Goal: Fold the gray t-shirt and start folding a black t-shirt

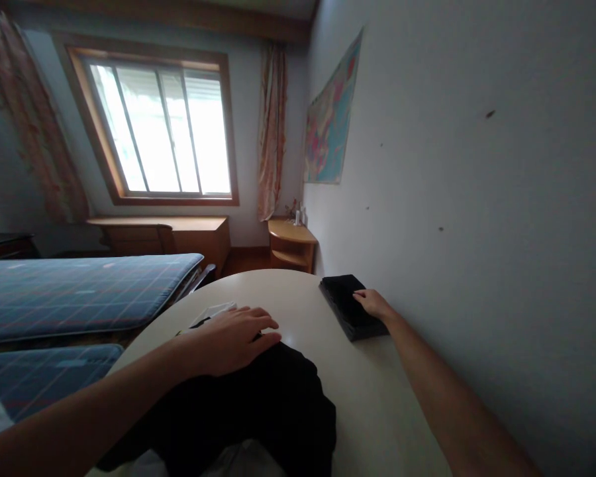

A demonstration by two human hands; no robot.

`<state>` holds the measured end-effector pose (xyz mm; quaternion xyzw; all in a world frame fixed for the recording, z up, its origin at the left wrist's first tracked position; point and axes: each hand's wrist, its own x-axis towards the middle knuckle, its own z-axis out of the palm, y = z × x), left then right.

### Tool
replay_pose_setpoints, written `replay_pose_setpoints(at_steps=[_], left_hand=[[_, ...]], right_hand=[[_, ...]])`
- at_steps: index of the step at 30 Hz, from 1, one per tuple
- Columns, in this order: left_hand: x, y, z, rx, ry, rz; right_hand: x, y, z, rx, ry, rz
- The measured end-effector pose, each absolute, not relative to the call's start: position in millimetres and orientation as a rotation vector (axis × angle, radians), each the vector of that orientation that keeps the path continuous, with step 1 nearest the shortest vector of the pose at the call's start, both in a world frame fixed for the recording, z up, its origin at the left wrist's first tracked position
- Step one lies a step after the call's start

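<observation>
My left hand (pixel 236 336) lies flat, fingers stretched out, on top of a heap of black cloth (pixel 258 411) at the near side of a round white table (pixel 302 311). Under the fingertips a white folded item (pixel 213 311) peeks out. My right hand (pixel 373 303) reaches far to the right and rests on a neat stack of folded black cloth (pixel 347 305) lying by the wall. Its fingers lie on the stack's top, slightly curled, gripping nothing that I can see.
A grey wall (pixel 477 199) runs close along the table's right side, with a map (pixel 330 126) on it. To the left stands a bed with a blue plaid mattress (pixel 79 285). A wooden desk (pixel 179 235), a corner shelf (pixel 291 242) and a window (pixel 163 132) are at the back.
</observation>
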<state>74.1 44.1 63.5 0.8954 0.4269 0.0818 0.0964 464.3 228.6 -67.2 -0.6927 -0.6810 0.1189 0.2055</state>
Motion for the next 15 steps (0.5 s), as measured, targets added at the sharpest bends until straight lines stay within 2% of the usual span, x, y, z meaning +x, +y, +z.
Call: replay_pose_setpoints(at_steps=[4, 7, 11, 15], left_hand=[[81, 52, 68, 2.688, 1.244, 0.233], [89, 51, 72, 2.693, 1.262, 0.135], [95, 42, 71, 2.698, 1.268, -0.023], [91, 38, 53, 2.721, 1.231, -0.015]], right_hand=[[476, 222, -50, -1.903, -1.932, 0.383], [474, 219, -46, -1.946, -1.933, 0.294], [451, 217, -59, -1.950, -1.973, 0.189], [422, 219, -83, -1.967, -2.015, 0.153]])
